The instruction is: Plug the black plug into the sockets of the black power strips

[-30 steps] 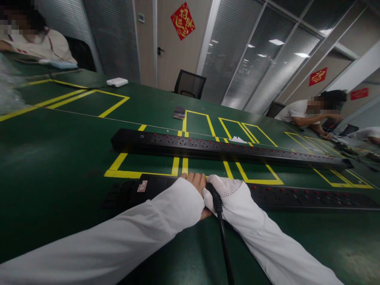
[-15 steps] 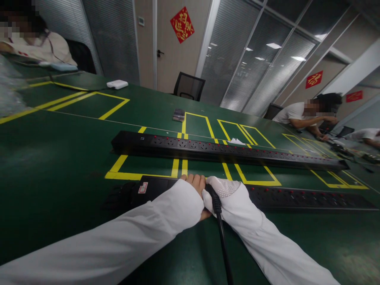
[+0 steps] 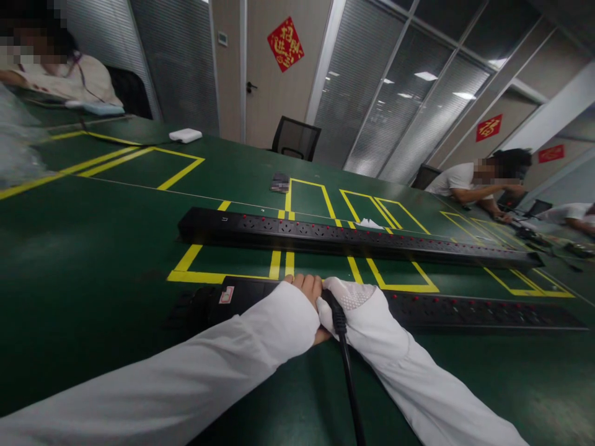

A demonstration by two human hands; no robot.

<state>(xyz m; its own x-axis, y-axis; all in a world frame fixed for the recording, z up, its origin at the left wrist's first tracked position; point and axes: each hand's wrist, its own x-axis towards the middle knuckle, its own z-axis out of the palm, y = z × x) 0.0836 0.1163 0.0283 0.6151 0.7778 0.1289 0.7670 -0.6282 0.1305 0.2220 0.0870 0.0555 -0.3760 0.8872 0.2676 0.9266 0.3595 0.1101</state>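
Observation:
A long black power strip (image 3: 441, 310) lies across the table in front of me, with a row of sockets and small red parts along it. My left hand (image 3: 307, 286) is closed around this strip, its bare fingers over the far edge and part of it below the near edge. Against it, my right hand (image 3: 354, 293), in a white dotted glove, grips a black power plug (image 3: 338, 317) at the strip. The plug's thick cable (image 3: 351, 384) runs down towards me. Its front end is hidden, so I cannot tell how far it sits in a socket. A white-and-red label (image 3: 226, 295) marks the strip's left part.
A second long power strip (image 3: 302, 230) lies beyond the first on the green table (image 3: 116, 241), across yellow tape outlines. Farther back are a white box (image 3: 185, 135), a small dark object (image 3: 279, 183) and crumpled white paper (image 3: 370, 223). People sit at the far left and right.
The view has shifted very slightly. Both hands, the plug and the strips hold the same positions relative to each other.

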